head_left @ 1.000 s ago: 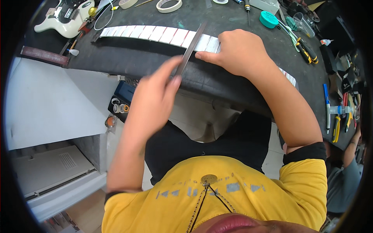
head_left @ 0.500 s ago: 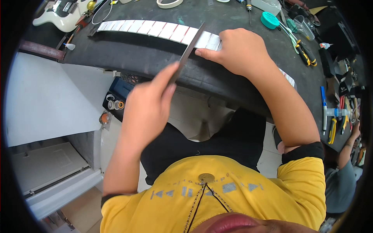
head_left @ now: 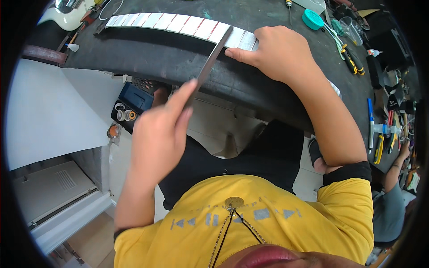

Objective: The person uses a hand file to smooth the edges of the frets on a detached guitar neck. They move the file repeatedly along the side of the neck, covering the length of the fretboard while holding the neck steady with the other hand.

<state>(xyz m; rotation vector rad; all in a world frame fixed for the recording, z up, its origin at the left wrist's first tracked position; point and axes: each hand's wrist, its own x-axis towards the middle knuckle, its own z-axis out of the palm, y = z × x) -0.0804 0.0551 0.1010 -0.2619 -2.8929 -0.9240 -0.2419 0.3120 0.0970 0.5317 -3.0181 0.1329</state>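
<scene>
A long fretted guitar neck (head_left: 178, 23), its face covered in white strips with thin reddish lines between them, lies along the near edge of the dark workbench. My left hand (head_left: 157, 134) is closed around the lower end of a flat metal file (head_left: 208, 67). The file slants up and to the right, its tip resting over the neck's near edge. Just right of that tip, my right hand (head_left: 283, 56) grips the neck, thumb along the near side and fingers over the top. My right forearm hides much of the neck's right part; its end shows beyond.
On the bench's right lie yellow-and-black pliers (head_left: 353, 60), a turquoise round lid (head_left: 313, 19), a screwdriver (head_left: 289, 4) and a blue pen (head_left: 370, 120). A white guitar body (head_left: 56, 20) is at the far left. Another person's arm (head_left: 395, 172) shows at the right edge.
My left hand has drawn back toward me and slightly left with the file. My right hand keeps its grip on the neck. The whole view has shifted a little.
</scene>
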